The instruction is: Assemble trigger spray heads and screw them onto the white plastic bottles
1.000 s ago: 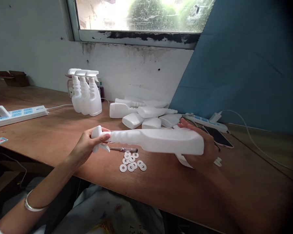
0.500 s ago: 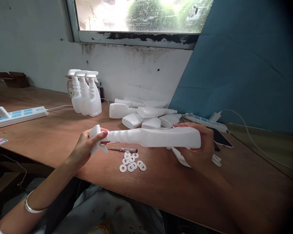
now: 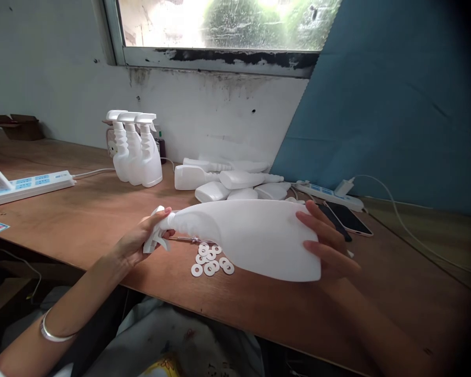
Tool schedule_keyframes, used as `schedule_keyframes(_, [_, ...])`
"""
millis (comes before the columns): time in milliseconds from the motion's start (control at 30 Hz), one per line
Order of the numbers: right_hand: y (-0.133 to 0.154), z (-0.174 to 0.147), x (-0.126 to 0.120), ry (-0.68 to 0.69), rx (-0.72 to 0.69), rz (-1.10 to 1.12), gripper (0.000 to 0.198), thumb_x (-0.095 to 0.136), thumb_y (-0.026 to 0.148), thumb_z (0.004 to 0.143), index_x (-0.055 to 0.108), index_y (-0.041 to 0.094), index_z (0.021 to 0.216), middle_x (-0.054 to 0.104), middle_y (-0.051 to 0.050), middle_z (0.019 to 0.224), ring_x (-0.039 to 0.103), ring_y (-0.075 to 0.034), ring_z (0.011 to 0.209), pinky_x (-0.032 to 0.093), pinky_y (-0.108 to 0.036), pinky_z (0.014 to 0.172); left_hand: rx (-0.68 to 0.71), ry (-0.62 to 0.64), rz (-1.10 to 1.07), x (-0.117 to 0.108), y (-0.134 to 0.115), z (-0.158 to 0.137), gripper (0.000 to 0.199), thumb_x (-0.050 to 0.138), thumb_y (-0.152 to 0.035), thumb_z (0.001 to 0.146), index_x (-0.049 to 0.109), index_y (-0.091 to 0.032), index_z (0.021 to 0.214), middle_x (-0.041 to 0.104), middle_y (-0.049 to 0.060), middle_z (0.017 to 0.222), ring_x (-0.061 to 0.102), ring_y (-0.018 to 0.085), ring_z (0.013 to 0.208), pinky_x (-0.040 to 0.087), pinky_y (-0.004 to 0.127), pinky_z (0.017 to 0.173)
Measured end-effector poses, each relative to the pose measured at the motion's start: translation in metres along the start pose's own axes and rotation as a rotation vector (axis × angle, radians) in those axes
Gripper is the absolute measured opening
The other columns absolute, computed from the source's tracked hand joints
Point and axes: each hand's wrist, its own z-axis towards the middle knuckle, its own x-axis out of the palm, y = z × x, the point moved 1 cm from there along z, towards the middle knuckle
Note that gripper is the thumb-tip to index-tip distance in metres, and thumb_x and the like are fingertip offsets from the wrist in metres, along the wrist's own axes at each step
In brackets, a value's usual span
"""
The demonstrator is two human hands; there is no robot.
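A white plastic spray bottle (image 3: 259, 235) lies sideways in the air between my two hands, its broad face toward me. My left hand (image 3: 141, 235) is closed around the white trigger sprayer (image 3: 156, 235) at the bottle's neck. At the base end, my right hand (image 3: 329, 241) grips the bottle, fingers laid over its face; the thumb is hidden. Under the bottle's neck, several white ring washers (image 3: 210, 262) lie loose on the table. A thin screwdriver (image 3: 184, 239) behind them is partly covered by the bottle.
Three upright spray bottles (image 3: 135, 152) stand at the back left. Several white bottles without sprayers (image 3: 239, 179) lie piled near the wall. Power strips (image 3: 31, 187) sit at both sides, with cables. A phone (image 3: 349, 217) rests on the wooden table (image 3: 82, 225) at right.
The bottle has rolled about its long axis, from showing its narrow side to showing its broad face. My right hand has turned with it, while my left hand stays at the sprayer.
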Motion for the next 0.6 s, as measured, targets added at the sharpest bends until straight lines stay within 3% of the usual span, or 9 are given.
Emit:
schedule_keyframes(100, [0.004,0.013,0.002,0.050,-0.118,-0.004,0.024,0.066,0.031,0.075,0.052,0.032,0.094,0.053,0.004,0.126,0.055,-0.026,0.111,0.054,-0.050,0.085,0.080,0.030,0.084,-0.004,-0.001,0.001,0.025,0.074,-0.032,0.063,0.061,-0.012,0.072,0.061,0.001,0.069,0.057,0.009,0.058,0.048,0.016,0.053])
schedule_keyframes(267, [0.000,0.016,0.003,0.095,0.039,0.057,0.047,0.068,0.035,0.073,0.051,0.031,0.117,0.050,-0.001,0.130,0.055,-0.029,0.110,0.055,-0.049,0.083,0.237,0.088,0.268,-0.011,-0.004,-0.001,0.032,0.075,-0.035,0.060,0.063,-0.014,0.081,0.063,0.003,0.074,0.060,0.016,0.067,0.048,0.023,0.056])
schedule_keyframes(467, [0.003,0.014,0.008,0.024,0.234,-0.026,0.072,0.077,0.029,0.063,0.045,0.026,0.127,0.050,-0.007,0.129,0.054,-0.033,0.110,0.053,-0.052,0.085,0.378,0.087,0.472,-0.015,-0.008,-0.003,0.030,0.075,-0.031,0.061,0.065,-0.016,0.085,0.062,0.001,0.070,0.053,0.012,0.058,0.039,0.021,0.050])
schedule_keyframes(600, [0.003,0.016,0.006,-0.130,0.163,-0.043,0.080,0.084,0.029,0.051,0.045,0.034,0.121,0.056,-0.003,0.115,0.058,-0.029,0.098,0.057,-0.045,0.069,0.429,0.089,0.501,-0.015,-0.008,-0.004,0.027,0.075,-0.030,0.062,0.065,-0.017,0.083,0.061,0.001,0.072,0.052,0.011,0.059,0.038,0.020,0.049])
